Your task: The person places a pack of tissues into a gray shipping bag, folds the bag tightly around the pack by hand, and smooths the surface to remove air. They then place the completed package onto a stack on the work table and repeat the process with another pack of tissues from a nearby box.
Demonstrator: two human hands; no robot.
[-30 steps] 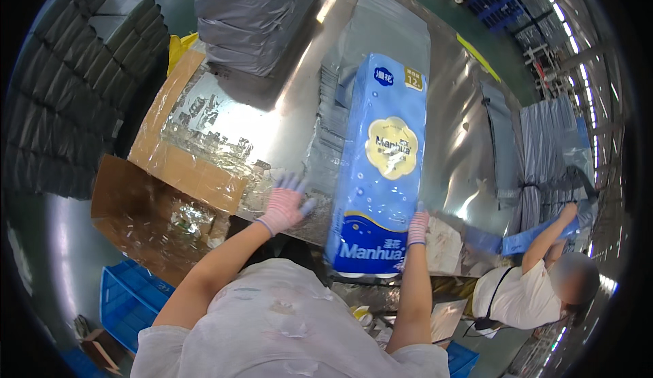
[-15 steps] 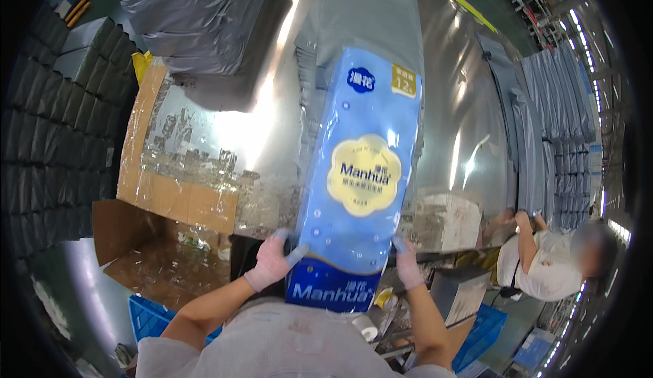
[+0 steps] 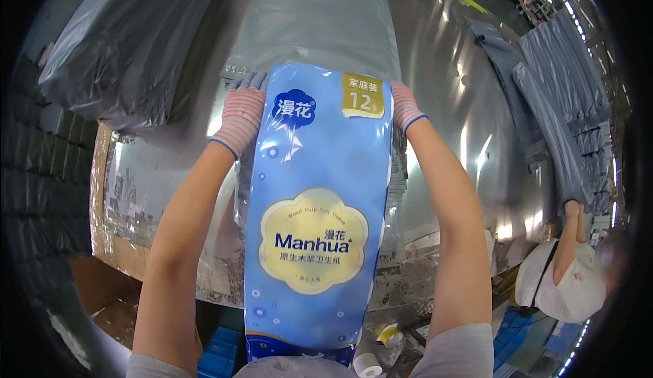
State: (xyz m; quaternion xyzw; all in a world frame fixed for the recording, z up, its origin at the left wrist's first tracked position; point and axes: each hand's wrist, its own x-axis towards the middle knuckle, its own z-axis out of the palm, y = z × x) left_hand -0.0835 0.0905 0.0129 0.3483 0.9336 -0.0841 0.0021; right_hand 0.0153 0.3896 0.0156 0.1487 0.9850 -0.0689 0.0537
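A long blue plastic-wrapped toilet paper pack (image 3: pixel 309 167), with a pale scalloped label and a gold corner patch, lies lengthwise before me, its near end against my body. My left hand (image 3: pixel 243 114), in a red-and-grey striped glove, presses on the left side of its far end, fingers pointing away. On the right side my right hand (image 3: pixel 408 108), gloved alike, grips the same end; its fingertips are partly hidden behind the pack. Just beyond the pack lie flat grey plastic bags (image 3: pixel 316 21) in a stack.
A big grey wrapped bundle (image 3: pixel 136 44) stands at the left on the metal table (image 3: pixel 442 174). Below the table's edge are a cardboard box (image 3: pixel 109 303), a blue crate (image 3: pixel 221 351) and a white roll (image 3: pixel 367 364). At the right, a co-worker (image 3: pixel 561 276) handles grey bags (image 3: pixel 544 126).
Both hands have moved from the pack's near end to its far end, arms now stretched forward. The pack appears closer to me, and the view has shifted nearer the table.
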